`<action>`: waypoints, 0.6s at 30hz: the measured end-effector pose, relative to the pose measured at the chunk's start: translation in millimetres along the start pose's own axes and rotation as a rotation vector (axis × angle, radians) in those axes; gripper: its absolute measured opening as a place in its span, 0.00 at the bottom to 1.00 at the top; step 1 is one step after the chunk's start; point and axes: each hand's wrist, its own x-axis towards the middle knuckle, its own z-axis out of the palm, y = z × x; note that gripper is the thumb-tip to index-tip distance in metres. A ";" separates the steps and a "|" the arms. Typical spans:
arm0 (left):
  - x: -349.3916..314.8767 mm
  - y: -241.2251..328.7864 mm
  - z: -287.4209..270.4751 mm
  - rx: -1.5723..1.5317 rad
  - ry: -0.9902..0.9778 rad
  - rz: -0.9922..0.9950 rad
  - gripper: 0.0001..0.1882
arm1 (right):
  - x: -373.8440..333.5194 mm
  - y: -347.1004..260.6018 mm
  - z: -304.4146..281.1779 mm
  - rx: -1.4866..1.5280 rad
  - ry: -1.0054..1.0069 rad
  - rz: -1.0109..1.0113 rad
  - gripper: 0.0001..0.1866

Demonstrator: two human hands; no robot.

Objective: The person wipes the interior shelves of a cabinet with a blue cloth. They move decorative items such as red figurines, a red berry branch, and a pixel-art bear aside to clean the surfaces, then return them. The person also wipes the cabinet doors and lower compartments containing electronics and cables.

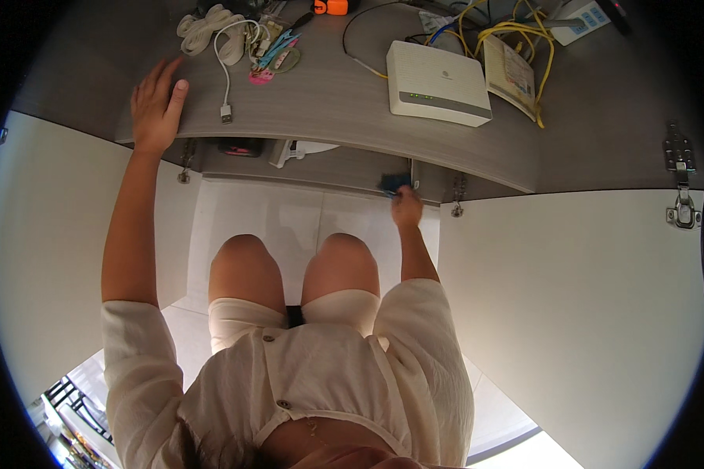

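My left hand lies on the grey wood-look shelf with its fingers stretched out and holds nothing. Just beyond its fingers are coiled white cords and a white USB cable. Lower down, at the right end of the compartment under the shelf, my right hand is closed on a small dark blue-black thing. Blur and size hide its exact kind. It is in front of the lower cabinet floor, near a thin upright piece at the right.
A white router with green lights stands on the shelf, beside yellow cables and a power strip. White cabinet doors stand open at both sides. In the lower compartment are a white item and a black-and-red one.
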 end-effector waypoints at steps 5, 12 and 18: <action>-3.9 3.0 0.2 0.017 -0.020 -0.039 0.31 | 12.7 -15.3 -50.6 -0.050 0.192 0.309 0.29; 4.6 -1.8 1.1 -0.037 -0.034 -0.016 0.30 | 52.1 -19.4 -52.3 0.007 0.053 0.419 0.29; 3.8 -1.0 2.9 -0.030 -0.014 -0.002 0.30 | -30.2 2.6 -61.4 0.284 0.316 0.074 0.26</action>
